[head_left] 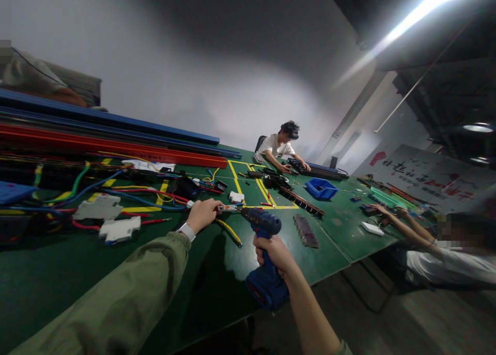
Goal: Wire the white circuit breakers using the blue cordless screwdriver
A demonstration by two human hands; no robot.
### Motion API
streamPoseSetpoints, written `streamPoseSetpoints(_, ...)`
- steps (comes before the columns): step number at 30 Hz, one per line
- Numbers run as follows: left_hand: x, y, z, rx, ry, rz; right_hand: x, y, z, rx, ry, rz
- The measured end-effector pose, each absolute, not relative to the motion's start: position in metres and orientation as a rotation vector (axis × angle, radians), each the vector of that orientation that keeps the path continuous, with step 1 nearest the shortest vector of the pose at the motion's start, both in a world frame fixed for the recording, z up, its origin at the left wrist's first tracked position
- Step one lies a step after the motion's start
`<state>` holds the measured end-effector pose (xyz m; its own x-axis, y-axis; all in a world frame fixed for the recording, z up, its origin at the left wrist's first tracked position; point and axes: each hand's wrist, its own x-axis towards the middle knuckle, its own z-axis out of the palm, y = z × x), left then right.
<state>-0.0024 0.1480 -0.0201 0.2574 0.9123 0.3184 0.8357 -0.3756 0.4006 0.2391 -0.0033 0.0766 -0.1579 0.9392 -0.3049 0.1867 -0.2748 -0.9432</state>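
My right hand (274, 252) grips the handle of a blue cordless drill (263, 257), its nose pointing left at a small white breaker (227, 208). My left hand (202, 214) is closed on that breaker and holds it on the green table (217, 272). A yellow wire (229, 230) runs from the breaker toward the table's near edge. The left arm wears an olive sleeve and a wristband.
Red and blue rails (116, 138) lie along the far left. Coloured wires (116, 192) and white breakers (116, 230) lie to the left. A blue bin (321, 188) sits mid-table. One person works at the far end, another at the right edge.
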Motion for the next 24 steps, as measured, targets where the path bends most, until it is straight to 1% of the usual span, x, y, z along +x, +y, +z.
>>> streamPoseSetpoints(24,-0.0028,0.1516,-0.0267,2.407,1.681,0.803,0.237,-0.0044,0.0791,-1.463,-1.322,1.466)
